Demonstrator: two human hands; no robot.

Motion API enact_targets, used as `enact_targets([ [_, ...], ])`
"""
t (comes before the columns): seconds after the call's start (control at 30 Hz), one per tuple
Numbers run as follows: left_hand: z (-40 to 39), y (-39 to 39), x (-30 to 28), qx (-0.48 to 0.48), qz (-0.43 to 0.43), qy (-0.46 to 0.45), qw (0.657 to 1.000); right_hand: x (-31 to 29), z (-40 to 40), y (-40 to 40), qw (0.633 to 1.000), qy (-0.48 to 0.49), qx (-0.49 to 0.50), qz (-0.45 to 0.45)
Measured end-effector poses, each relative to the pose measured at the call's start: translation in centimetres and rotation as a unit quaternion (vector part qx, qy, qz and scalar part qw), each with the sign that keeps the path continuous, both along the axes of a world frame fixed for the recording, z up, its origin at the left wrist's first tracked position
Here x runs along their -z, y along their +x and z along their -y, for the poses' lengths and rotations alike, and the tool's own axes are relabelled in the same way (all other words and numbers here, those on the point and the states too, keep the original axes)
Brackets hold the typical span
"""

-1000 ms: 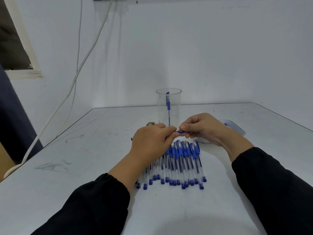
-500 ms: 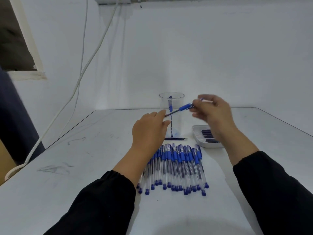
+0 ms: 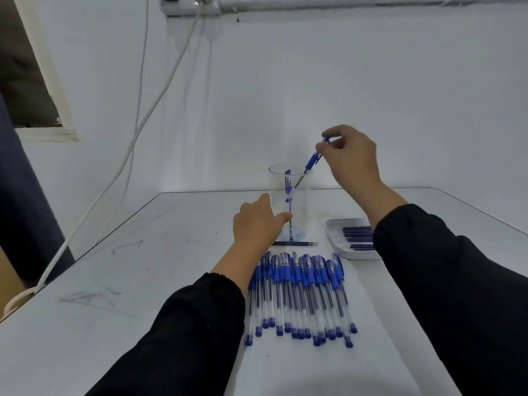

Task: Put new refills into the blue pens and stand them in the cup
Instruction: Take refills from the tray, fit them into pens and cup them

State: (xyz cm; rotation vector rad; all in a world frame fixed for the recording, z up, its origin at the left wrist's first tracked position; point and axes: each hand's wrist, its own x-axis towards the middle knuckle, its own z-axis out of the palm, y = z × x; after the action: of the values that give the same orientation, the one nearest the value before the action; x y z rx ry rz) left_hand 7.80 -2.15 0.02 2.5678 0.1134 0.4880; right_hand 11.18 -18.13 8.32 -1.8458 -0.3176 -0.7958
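A clear plastic cup (image 3: 303, 208) stands on the white table with one blue pen (image 3: 288, 187) upright inside. My right hand (image 3: 350, 157) pinches the top end of another blue pen (image 3: 313, 160), tilted, its lower tip inside the cup's rim. My left hand (image 3: 255, 224) reaches toward the cup's lower left side with fingers relaxed, its thumb close to the wall; contact is unclear. A row of several blue pens (image 3: 300, 292) lies in front. Two loose refills (image 3: 295, 243) lie before the cup.
A white tray (image 3: 335, 241) with several dark refills sits right of the cup, partly behind my right sleeve. White cables (image 3: 137, 127) hang down the wall at left. The table's left edge (image 3: 85, 252) runs diagonally.
My right hand rose and carried the pen from the space between both hands over to the cup, tip going in. My left hand let go and moved toward the cup.
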Motion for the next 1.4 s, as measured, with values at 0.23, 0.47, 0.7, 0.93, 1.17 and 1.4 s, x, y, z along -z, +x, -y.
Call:
enact_targets([
  [0.23, -0.2, 0.0, 0.3, 0.007, 0.009, 0.017, 1.000, 1.7, -2.3, 0.8, 0.978, -0.188, 0.049, -0.074],
  [0.47, -0.2, -0.1, 0.4, 0.007, 0.007, 0.019, 1.000, 2.0, -2.3, 0.5, 0.973, -0.209, 0.058, -0.076],
  [0.7, -1.6, -1.5, -0.6, 0.020, -0.021, 0.022, 0.999, 4.2, -0.2, -1.0, 0.994, -0.094, 0.054, -0.011],
  [0.93, -2.6, -3.6, -1.4, 0.059, -0.073, 0.019, 0.995, 9.4, 3.1, -2.4, 0.980, -0.149, 0.049, -0.120],
  [1.17, 0.2, -6.3, -1.1, 0.110, -0.105, 0.076, 0.985, 11.0, 3.6, -3.0, 0.952, -0.247, 0.018, -0.179],
  [1.4, 2.8, -7.6, 0.3, 0.128, -0.118, 0.146, 0.974, 11.0, 3.2, -3.3, 0.950, -0.264, 0.007, -0.166],
])
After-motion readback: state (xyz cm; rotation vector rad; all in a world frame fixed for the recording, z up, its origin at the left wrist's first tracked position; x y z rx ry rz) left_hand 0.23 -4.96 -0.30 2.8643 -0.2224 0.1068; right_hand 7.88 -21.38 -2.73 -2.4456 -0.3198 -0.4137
